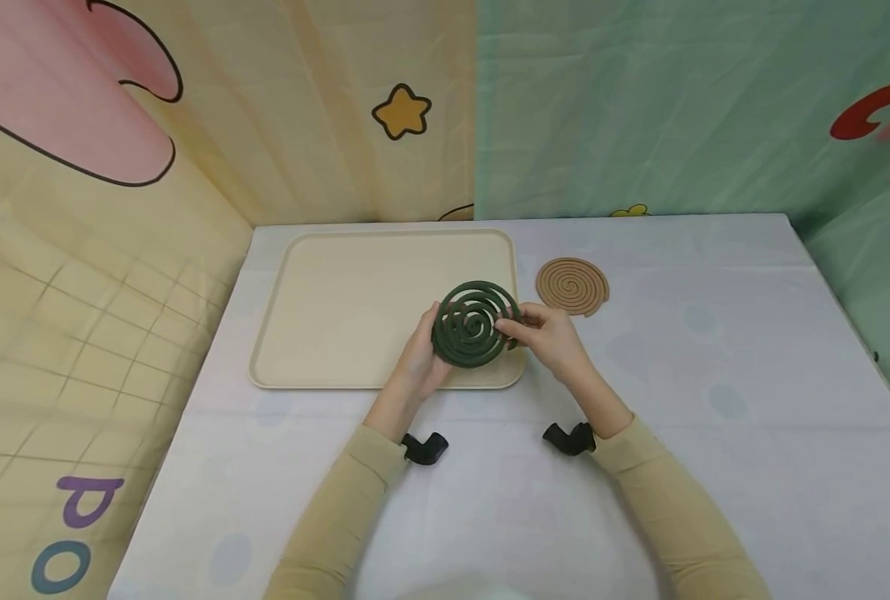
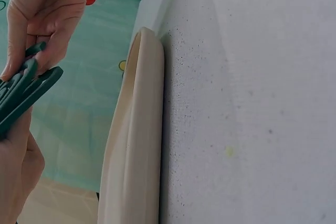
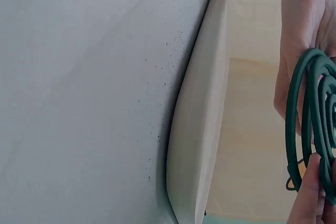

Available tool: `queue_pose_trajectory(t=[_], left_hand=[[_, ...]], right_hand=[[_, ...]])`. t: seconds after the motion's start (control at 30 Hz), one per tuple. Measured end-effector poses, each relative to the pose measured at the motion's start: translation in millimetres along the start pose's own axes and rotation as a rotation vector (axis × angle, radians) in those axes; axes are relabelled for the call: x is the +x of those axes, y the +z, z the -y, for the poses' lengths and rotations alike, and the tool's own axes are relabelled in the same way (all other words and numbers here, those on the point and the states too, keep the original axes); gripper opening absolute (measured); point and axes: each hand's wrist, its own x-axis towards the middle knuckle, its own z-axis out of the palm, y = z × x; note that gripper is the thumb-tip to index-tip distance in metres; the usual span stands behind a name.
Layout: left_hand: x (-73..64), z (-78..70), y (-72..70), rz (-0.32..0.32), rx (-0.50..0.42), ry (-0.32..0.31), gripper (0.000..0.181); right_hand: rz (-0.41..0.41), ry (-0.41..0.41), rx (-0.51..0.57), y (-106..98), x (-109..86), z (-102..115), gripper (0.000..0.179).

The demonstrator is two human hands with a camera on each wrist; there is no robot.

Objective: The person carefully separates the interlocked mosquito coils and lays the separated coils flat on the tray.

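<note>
A green mosquito coil (image 1: 456, 348) is held up over the right front part of a cream tray (image 1: 355, 308). My left hand (image 1: 418, 354) grips it at its left side, partly hidden behind the rings. At the coil's right edge, my right hand (image 1: 553, 337) pinches the outer end between thumb and fingers. The left wrist view has the coil (image 2: 27, 98) almost edge-on, its rings slightly spread apart. Some gaps between the rings show in the right wrist view, where the coil (image 3: 292, 114) is cut off by the frame.
A brown mosquito coil (image 1: 572, 285) lies flat on the white tablecloth (image 1: 700, 350), just right of the tray. Printed curtains (image 1: 625, 108) hang behind the table and along both sides. A black wrist device (image 1: 426, 448) sits at each sleeve cuff.
</note>
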Motion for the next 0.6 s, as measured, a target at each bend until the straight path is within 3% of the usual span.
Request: queue_pose_trajectory(t=[0.17, 0.37, 0.47, 0.6], left_hand=[[-0.6, 2.7, 0.6, -0.027, -0.083, 0.006, 0.038], [-3.8, 7.1, 0.1, -0.073, -0.14, 0.025, 0.048], [-5.3, 6.8, -0.8, -0.091, -0.127, 0.038, 0.051], [-5.7, 2.2, -5.7, -0.12, -0.069, 0.035, 0.047]], right_hand=[[-0.014, 0.044, 0.125, 5, 0.2, -3, 0.022], [-0.018, 0.078, 0.247, 13, 0.3, -4, 0.021], [-0.014, 0.083, 0.232, 13, 0.4, -3, 0.02], [0.008, 0.063, 0.1, 9, 2.7, -2, 0.021]])
